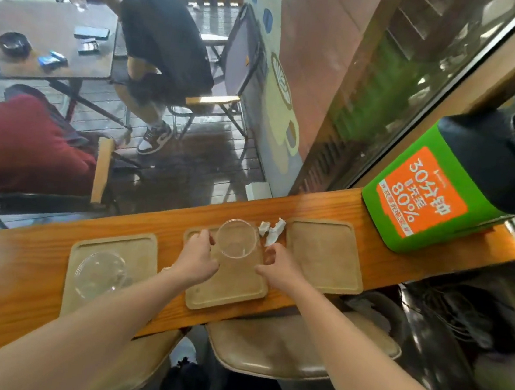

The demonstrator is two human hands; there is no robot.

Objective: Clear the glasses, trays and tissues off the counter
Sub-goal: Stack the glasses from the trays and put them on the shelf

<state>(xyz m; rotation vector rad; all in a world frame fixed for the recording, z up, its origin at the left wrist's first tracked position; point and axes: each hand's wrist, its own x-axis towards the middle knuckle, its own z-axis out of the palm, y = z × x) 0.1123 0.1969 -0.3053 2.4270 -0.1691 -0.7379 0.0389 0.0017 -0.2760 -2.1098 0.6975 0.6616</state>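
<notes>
Three tan trays lie on a narrow wooden counter [13, 267]. The left tray [136, 245] carries a clear glass mug [98, 273]. On the middle tray [230, 290] stands a clear glass [236, 238], near its far edge. My left hand [198, 258] is just left of that glass, fingers apart and almost touching it. My right hand [277, 266] hovers over the tray's right edge, fingers curled but holding nothing. Crumpled white tissues [273, 230] lie on the counter between the middle tray and the bare right tray [325, 259].
A green and black charging station [440, 195] stands at the counter's right end. Beige stool seats [290, 350] sit below the counter's near edge. Behind the window, people sit on chairs at a table [43, 45] holding phones and an ashtray.
</notes>
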